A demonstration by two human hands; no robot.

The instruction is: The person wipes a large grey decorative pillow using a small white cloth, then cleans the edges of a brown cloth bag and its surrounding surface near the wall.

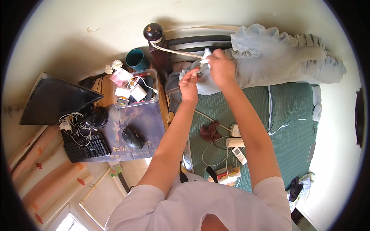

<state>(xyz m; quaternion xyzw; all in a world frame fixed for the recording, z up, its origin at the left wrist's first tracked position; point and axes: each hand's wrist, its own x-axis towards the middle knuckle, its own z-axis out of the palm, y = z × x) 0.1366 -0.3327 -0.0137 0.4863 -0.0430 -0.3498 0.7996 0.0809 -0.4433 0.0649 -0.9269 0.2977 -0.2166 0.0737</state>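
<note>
White, crumpled piece (207,56), possibly cloth

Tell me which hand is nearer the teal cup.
Left. The left hand is right of and slightly below the teal cup in the picture; the right hand is farther right, past the left.

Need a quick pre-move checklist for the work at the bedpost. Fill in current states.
1. Left hand and right hand in view: ok.
2. Pale cord around bedpost: ok, below the knob.
3. What each hand grips: cannot tell, fingers hide it.
4. Desk bin apart from hands: ok.
5. Bed free of loose items: not ok, white remote and dark red cloth there.
</note>
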